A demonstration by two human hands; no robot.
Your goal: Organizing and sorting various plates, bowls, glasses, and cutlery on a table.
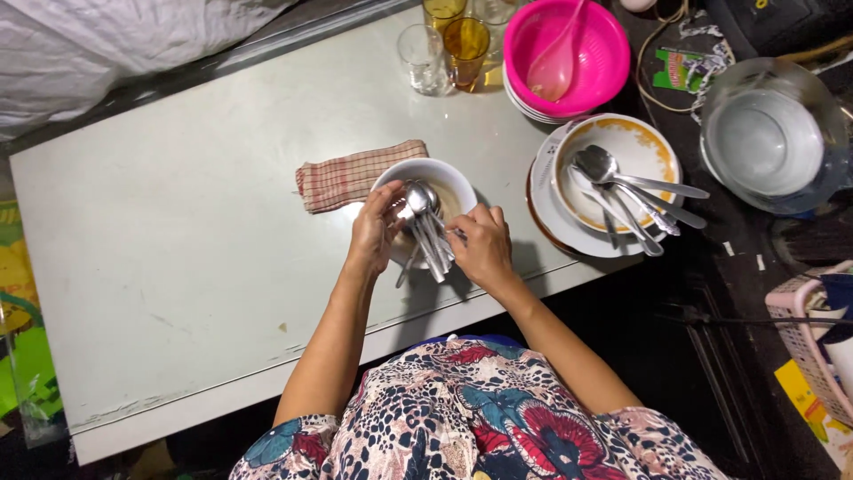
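A white bowl (pixel 442 175) stands on the pale table (pixel 178 222) near its front edge, holding a bunch of metal spoons (pixel 426 227) that lean out over its near rim. My left hand (pixel 375 227) grips the bowl's left rim and touches the spoon heads. My right hand (pixel 482 247) holds the spoon handles at the bowl's near right side. A folded checked cloth (pixel 351 175) lies just left of the bowl, touching it.
To the right, a gold-rimmed bowl (pixel 653 147) on stacked plates holds several more spoons (pixel 635 196). A pink bowl with a pink ladle (pixel 560 53), drinking glasses (pixel 444 53) and a metal pot (pixel 769 138) stand at the back right. A pink basket (pixel 813 338) sits on the floor.
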